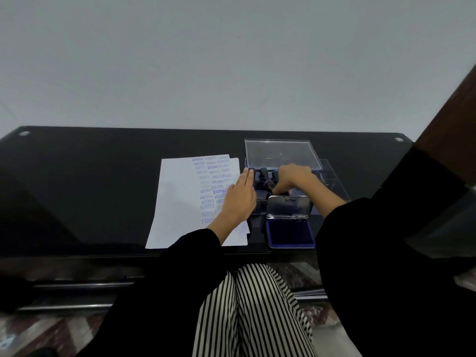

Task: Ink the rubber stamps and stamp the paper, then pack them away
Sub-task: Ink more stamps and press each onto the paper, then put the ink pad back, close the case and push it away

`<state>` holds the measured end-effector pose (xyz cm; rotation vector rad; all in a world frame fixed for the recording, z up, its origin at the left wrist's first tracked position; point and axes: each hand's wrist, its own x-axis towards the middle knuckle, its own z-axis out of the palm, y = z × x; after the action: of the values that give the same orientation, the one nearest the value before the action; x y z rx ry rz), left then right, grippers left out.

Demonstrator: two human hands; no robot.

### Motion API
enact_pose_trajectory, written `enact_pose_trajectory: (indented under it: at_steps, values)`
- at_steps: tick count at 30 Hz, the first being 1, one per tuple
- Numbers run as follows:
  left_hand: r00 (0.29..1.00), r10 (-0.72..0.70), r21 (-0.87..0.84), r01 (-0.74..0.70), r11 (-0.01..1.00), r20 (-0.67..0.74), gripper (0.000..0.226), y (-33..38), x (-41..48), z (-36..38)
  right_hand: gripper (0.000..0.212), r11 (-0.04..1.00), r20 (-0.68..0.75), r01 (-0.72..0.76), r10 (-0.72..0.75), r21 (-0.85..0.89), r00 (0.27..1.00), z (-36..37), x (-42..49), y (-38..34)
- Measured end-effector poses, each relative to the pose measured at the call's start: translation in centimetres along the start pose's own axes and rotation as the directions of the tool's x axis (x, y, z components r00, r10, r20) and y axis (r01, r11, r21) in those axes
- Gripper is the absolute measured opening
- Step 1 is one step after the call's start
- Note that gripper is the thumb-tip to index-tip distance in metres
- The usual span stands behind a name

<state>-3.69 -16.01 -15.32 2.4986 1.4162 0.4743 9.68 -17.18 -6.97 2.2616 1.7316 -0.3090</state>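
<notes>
White paper sheets (180,202) covered in blue stamp prints lie on the black table (90,189). My left hand (239,197) rests flat on the paper's right edge, fingers together, against the clear plastic box (334,181). Several black-handled rubber stamps (264,173) stand inside that box. My right hand (293,180) reaches down into the box among the stamps, fingers curled; whether it grips one is hidden. The blue ink pad (291,234) lies open in front of the box, its lid (288,208) raised.
The box's clear lid (282,153) stands up behind it. A plain grey wall rises beyond the table's far edge. A brown wooden piece (453,117) is at the right. My striped trousers (252,313) show below the table's front edge.
</notes>
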Motion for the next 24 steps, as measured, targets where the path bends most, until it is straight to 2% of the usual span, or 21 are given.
enact_pose_trajectory:
  at_steps: [2,5,11,12,16,19,22,24]
  values:
    - [1.000,-0.004,-0.008,0.004,1.000,0.000,0.052,0.0,0.1,0.1,0.032,1.000,0.023,0.015,-0.015,-0.011,1.000,0.6,0.2,-0.5]
    - [1.000,-0.004,-0.011,0.004,1.000,-0.002,0.052,0.0,0.1,0.1,0.041,0.999,0.025,0.010,-0.009,-0.037,1.000,1.1,0.3,-1.0]
    - [1.000,0.001,-0.038,-0.002,0.999,-0.013,0.051,-0.1,0.0,0.2,0.026,0.993,-0.151,0.090,-0.101,-0.078,0.983,0.4,0.5,-1.9]
    - [1.000,-0.002,-0.052,0.001,0.999,-0.013,0.052,-0.1,0.1,0.2,0.025,0.990,-0.139,0.132,-0.138,-0.050,0.981,0.4,0.8,-2.1]
    - [1.000,0.003,-0.029,-0.002,1.000,0.027,0.055,-0.3,0.4,0.5,0.035,0.961,0.069,0.272,-0.275,0.049,0.959,1.0,1.5,-2.9]
    - [0.999,-0.004,-0.058,0.006,0.998,0.042,0.057,-0.4,0.4,0.3,0.037,0.941,0.071,0.322,-0.329,0.100,0.941,1.5,2.1,-3.0]
    - [1.000,-0.003,-0.099,0.006,0.995,0.029,0.056,-0.3,0.3,0.2,0.021,0.929,0.066,0.355,-0.363,0.107,0.929,1.8,2.7,-2.8]
    - [1.000,-0.006,-0.122,0.009,0.993,0.026,0.054,-0.3,0.3,0.2,0.024,0.920,0.054,0.373,-0.381,0.119,0.923,1.9,2.9,-2.4]
